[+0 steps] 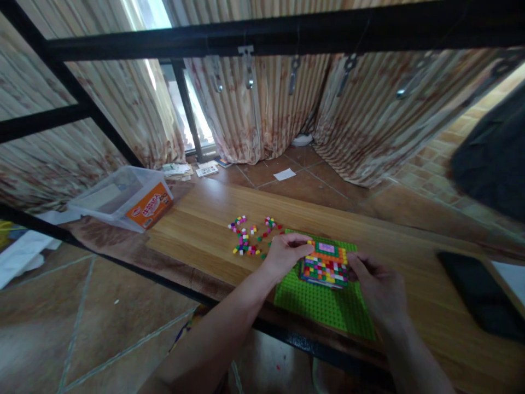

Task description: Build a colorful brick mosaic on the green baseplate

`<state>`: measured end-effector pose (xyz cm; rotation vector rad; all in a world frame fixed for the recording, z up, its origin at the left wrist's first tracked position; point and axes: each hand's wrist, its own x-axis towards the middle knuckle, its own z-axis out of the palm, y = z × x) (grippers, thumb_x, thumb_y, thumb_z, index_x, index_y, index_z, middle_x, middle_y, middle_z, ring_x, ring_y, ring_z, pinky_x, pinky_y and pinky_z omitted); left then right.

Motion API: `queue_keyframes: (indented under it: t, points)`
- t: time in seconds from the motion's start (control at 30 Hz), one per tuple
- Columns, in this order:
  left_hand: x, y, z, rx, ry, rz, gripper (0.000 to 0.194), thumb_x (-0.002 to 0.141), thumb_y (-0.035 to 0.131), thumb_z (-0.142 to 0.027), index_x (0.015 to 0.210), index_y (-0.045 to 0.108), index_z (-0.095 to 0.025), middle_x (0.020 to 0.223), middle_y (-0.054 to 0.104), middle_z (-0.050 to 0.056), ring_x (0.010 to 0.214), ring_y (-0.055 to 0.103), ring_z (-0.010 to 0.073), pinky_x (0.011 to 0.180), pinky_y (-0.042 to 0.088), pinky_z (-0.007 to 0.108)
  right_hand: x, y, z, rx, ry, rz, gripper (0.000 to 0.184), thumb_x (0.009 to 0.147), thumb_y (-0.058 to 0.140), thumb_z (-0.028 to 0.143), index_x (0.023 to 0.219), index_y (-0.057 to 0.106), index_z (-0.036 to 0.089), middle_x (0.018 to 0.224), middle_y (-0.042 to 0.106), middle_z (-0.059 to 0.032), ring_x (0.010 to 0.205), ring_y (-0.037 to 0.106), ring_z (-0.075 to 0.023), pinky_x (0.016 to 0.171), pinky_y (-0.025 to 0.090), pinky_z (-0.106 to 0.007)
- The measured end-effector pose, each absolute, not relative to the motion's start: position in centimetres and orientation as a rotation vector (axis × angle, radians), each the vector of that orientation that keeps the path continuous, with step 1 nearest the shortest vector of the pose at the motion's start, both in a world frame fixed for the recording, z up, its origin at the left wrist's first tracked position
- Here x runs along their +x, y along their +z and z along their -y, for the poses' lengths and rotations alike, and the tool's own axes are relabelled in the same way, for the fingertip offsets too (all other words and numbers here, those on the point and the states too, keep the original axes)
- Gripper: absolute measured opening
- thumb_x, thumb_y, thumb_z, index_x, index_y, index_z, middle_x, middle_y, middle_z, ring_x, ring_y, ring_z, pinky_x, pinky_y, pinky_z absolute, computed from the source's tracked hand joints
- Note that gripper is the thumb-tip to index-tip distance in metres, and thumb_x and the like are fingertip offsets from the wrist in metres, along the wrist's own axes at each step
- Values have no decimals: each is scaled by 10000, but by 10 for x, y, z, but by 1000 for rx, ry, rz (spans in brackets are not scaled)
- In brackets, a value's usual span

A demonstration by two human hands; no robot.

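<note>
A box-shaped build of small multicoloured toy bricks rests on or just over a green studded baseplate. Its top has an orange and green border around a pink patch. My left hand grips the build's upper left corner between thumb and fingers. At the opposite side, my right hand pinches the right edge, with some fingertips hidden behind it. Left of the baseplate, loose small bricks lie in scattered clusters on the wooden table.
A clear plastic bin with an orange label stands at the table's left end. A dark flat tablet-like object lies at the right, beside white paper. A black metal frame bar with hooks crosses above. Curtains hang behind.
</note>
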<state>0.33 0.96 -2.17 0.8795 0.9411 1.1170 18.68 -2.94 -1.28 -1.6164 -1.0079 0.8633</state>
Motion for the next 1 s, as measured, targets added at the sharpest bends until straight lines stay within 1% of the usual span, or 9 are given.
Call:
queue_keyframes:
  t: [0.1, 0.17, 0.27, 0.33, 0.4, 0.47, 0.6, 0.83, 1.0]
  points:
    - [-3, -22, -10, 974, 1094, -974, 362, 636, 849, -327, 928, 758, -134, 698, 635, -14, 619, 505, 82, 638, 407, 235, 187, -11, 30, -1628, 848, 1017, 330, 649, 735, 512, 697, 743, 185, 587, 640, -9, 568, 604, -159, 552, 517, -251]
    - [-15, -21, -14, 1053, 1079, -1032, 312, 749, 770, -350, 978, 748, -138, 722, 644, -6, 606, 508, 86, 614, 413, 232, 188, -11, 30, -1632, 836, 1032, 330, 654, 736, 510, 711, 748, 185, 596, 655, -14, 566, 611, -162, 551, 519, -251]
    - [-47, -17, -26, 1285, 1123, -1268, 198, 886, 599, -276, 914, 752, -152, 713, 657, 12, 626, 550, 115, 628, 443, 242, 189, -13, 30, -1642, 831, 1058, 339, 660, 745, 515, 737, 755, 185, 604, 673, -21, 569, 629, -172, 545, 522, -255]
    - [-71, -14, -34, 1520, 1123, -1512, 198, 872, 558, -143, 880, 755, -161, 807, 709, 40, 758, 623, 144, 756, 487, 266, 190, -14, 30, -1641, 827, 1062, 344, 667, 749, 520, 741, 757, 185, 601, 675, -22, 568, 636, -179, 542, 525, -260]
    - [-92, -12, -39, 1727, 982, -1768, 235, 844, 553, -93, 898, 765, -179, 884, 730, 61, 814, 647, 173, 808, 503, 296, 191, -16, 30, -1628, 825, 1067, 340, 680, 749, 520, 745, 761, 187, 611, 681, -22, 575, 640, -180, 547, 531, -263]
    - [-105, -12, -41, 1864, 809, -1915, 248, 836, 576, -105, 975, 768, -181, 958, 732, 87, 867, 660, 202, 851, 515, 329, 191, -18, 30, -1614, 821, 1078, 331, 698, 747, 514, 759, 768, 189, 632, 692, -25, 589, 646, -182, 555, 536, -266]
    - [-107, -18, -38, 2131, 566, -1942, 313, 825, 588, -117, 1083, 752, -186, 1073, 725, 103, 1032, 648, 241, 991, 488, 370, 193, -21, 30, -1621, 806, 1076, 315, 709, 757, 493, 786, 778, 188, 658, 708, -28, 600, 653, -183, 554, 535, -264]
    - [-101, -20, -36, 2203, 385, -1995, 273, 865, 529, -106, 1010, 748, -182, 1081, 706, 115, 1046, 637, 248, 985, 478, 380, 194, -22, 29, -1633, 803, 1105, 333, 720, 738, 512, 773, 775, 185, 659, 708, -28, 599, 636, -171, 551, 512, -253]
    - [-102, -17, -37, 2230, 460, -1932, 247, 904, 489, -114, 982, 718, -163, 1020, 711, 122, 1010, 639, 249, 950, 471, 378, 192, -19, 30, -1626, 822, 1076, 352, 693, 747, 525, 767, 769, 182, 660, 698, -29, 601, 632, -170, 553, 516, -252]
